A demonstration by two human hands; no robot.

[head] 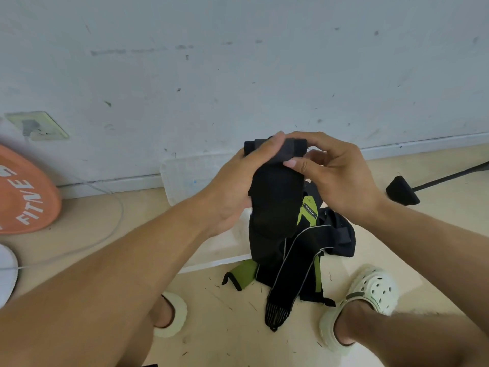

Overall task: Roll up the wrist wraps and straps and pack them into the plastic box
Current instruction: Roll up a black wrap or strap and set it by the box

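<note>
Head view shows both your hands raised above the floor (225, 313), gripping one black wrist wrap (275, 197). Your left hand (238, 186) curls around its side, thumb over the top; your right hand (336, 173) pinches the upper end between thumb and fingers. Below it, the remaining black and green straps (304, 260) lie heaped on the floor between your white clogs (370, 295). A clear plastic box (185, 176) sits by the wall (238, 62), behind your hands.

Plastic box (182, 176) behind straps pile (304, 250); disc (23, 192) left.
</note>
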